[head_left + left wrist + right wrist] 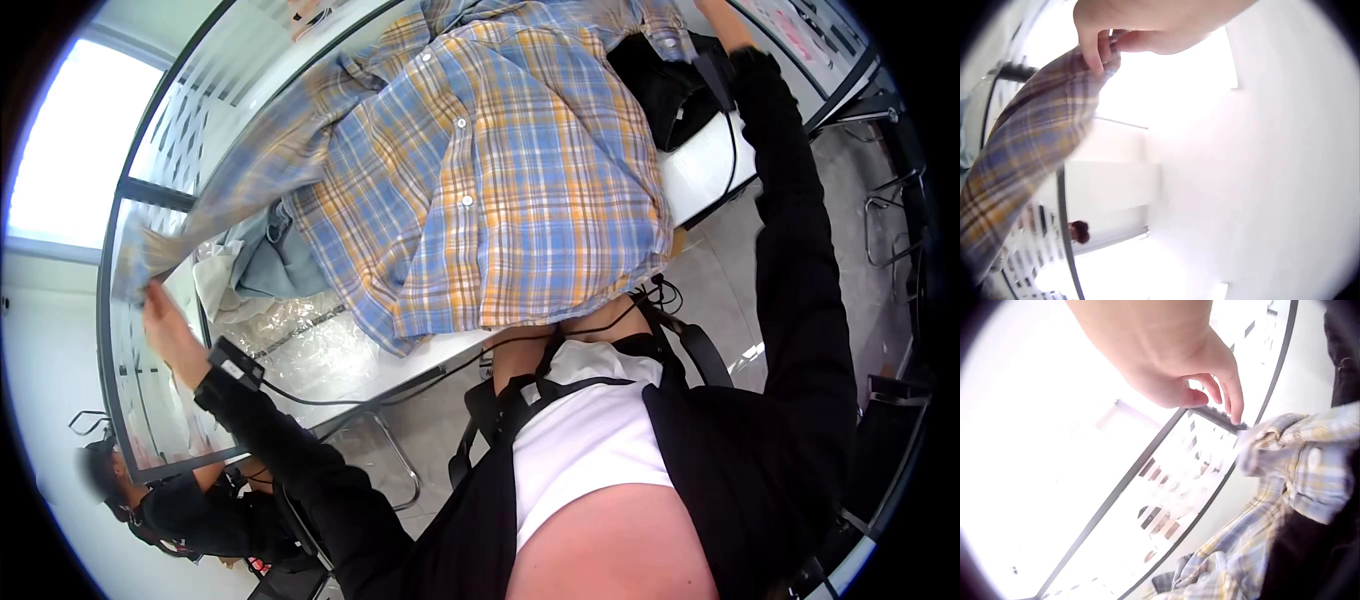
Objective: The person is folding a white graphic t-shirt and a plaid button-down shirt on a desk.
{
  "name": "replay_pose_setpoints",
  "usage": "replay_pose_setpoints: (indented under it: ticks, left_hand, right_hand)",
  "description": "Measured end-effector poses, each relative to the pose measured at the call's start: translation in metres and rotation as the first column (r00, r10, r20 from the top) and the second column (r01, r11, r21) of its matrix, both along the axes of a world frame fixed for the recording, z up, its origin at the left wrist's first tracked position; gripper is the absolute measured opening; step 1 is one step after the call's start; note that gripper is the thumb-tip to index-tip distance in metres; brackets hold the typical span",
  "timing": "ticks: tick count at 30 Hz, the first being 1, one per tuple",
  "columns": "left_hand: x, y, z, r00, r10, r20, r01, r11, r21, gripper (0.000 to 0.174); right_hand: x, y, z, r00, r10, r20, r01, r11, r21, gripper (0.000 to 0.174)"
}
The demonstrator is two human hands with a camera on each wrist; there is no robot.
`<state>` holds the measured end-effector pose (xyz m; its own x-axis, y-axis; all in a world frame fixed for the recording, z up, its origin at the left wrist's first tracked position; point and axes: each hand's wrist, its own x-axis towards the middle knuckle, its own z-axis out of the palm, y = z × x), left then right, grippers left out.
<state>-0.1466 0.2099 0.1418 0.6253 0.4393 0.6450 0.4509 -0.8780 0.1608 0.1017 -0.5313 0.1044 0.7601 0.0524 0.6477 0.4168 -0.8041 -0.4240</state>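
Observation:
A blue, orange and white plaid button-up shirt (500, 190) lies spread over the table, its hem toward the person's lap. At the left, the left hand (172, 335) pinches the end of one sleeve (1035, 140) between thumb and fingers, and the sleeve stretches out from the shirt's body. The right hand (1172, 356), at the far right edge in the head view, has its fingers loosely bent with nothing between them. Just beyond its fingertips is the other sleeve's buttoned cuff (1319, 475), crumpled and slightly blurred.
Black clothing (645, 80) lies right of the shirt. Grey-blue clothing (285, 265) and clear plastic wrapping (310, 325) lie at the left. A dark-framed glass partition (155, 195) borders the table. A black cable (400, 400) trails from the left wrist. Another person (190, 515) sits lower left.

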Motion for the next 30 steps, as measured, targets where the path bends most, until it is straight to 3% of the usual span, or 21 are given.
replay_pose_setpoints:
  ticks: [1, 2, 3, 4, 5, 6, 7, 8, 10, 12, 14, 18, 21, 25, 30]
  left_hand:
    - [0.0, 0.015, 0.002, 0.792, -0.245, 0.559, 0.459, 0.843, -0.28, 0.038]
    - [0.002, -0.016, 0.018, 0.296, -0.142, 0.945, 0.866, 0.457, -0.203, 0.039]
    - [-0.004, -0.054, 0.017, 0.352, -0.108, 0.93, 0.694, 0.696, -0.182, 0.043]
    - [-0.008, -0.075, 0.014, 0.384, -0.177, 0.906, 0.667, 0.732, -0.139, 0.035]
    - [-0.016, -0.094, 0.001, 0.56, -0.297, 0.774, 0.65, 0.736, -0.188, 0.026]
    - [-0.022, -0.107, -0.016, 0.648, -0.406, 0.644, 0.672, 0.703, -0.233, 0.027]
    - [-0.028, -0.124, -0.038, 0.692, -0.509, 0.512, 0.707, 0.623, -0.335, 0.029]
    - [-0.036, -0.141, -0.06, 0.699, -0.612, 0.371, 0.711, 0.535, -0.456, 0.031]
    - [-0.049, -0.167, -0.104, 0.648, -0.738, 0.19, 0.66, 0.42, -0.623, 0.035]
    - [-0.058, -0.187, -0.14, 0.571, -0.819, 0.065, 0.671, 0.419, -0.612, 0.043]
    - [-0.064, -0.204, -0.159, 0.62, -0.784, -0.044, 0.657, 0.549, -0.517, 0.046]
    - [-0.061, -0.213, -0.187, 0.737, -0.667, 0.108, 0.614, 0.593, -0.521, 0.038]
    - [-0.056, -0.218, -0.19, 0.767, -0.633, 0.104, 0.602, 0.653, -0.46, 0.03]
    - [-0.056, -0.217, -0.194, 0.785, -0.616, 0.064, 0.588, 0.711, -0.385, 0.029]
    - [-0.054, -0.221, -0.19, 0.797, -0.603, 0.035, 0.57, 0.732, -0.374, 0.028]
  right_hand:
    - [-0.004, -0.006, -0.011, 0.997, 0.027, -0.072, -0.026, 1.0, 0.012, 0.013]
    - [-0.012, -0.008, -0.023, 0.987, 0.085, -0.135, -0.082, 0.996, 0.025, 0.013]
    - [-0.019, -0.008, -0.037, 0.968, 0.159, -0.193, -0.155, 0.987, 0.034, 0.013]
    - [-0.035, 0.002, -0.053, 0.929, 0.287, -0.233, -0.284, 0.958, 0.05, 0.013]
    - [-0.056, 0.013, -0.067, 0.891, 0.378, -0.251, -0.374, 0.925, 0.064, 0.013]
    - [-0.099, 0.041, -0.069, 0.869, 0.403, -0.287, -0.376, 0.915, 0.145, 0.013]
    - [-0.132, 0.059, -0.07, 0.896, 0.288, -0.337, -0.313, 0.949, -0.022, 0.01]
    - [-0.154, 0.071, -0.074, 0.868, 0.403, -0.29, -0.424, 0.906, -0.008, 0.009]
    - [-0.186, 0.081, -0.089, 0.79, 0.477, -0.385, -0.52, 0.854, -0.009, 0.015]
    - [-0.206, 0.086, -0.105, 0.744, 0.518, -0.422, -0.517, 0.846, 0.128, 0.015]
    - [-0.212, 0.086, -0.118, 0.747, 0.505, -0.432, -0.481, 0.859, 0.173, 0.013]
    - [-0.203, 0.086, -0.148, 0.818, 0.451, -0.358, -0.339, 0.88, 0.333, 0.01]
    - [-0.202, 0.092, -0.153, 0.857, 0.372, -0.356, -0.223, 0.891, 0.395, 0.008]
    - [-0.201, 0.096, -0.159, 0.899, 0.318, -0.301, -0.195, 0.906, 0.375, 0.009]
    - [-0.201, 0.09, -0.157, 0.867, 0.39, -0.31, -0.23, 0.865, 0.445, 0.009]
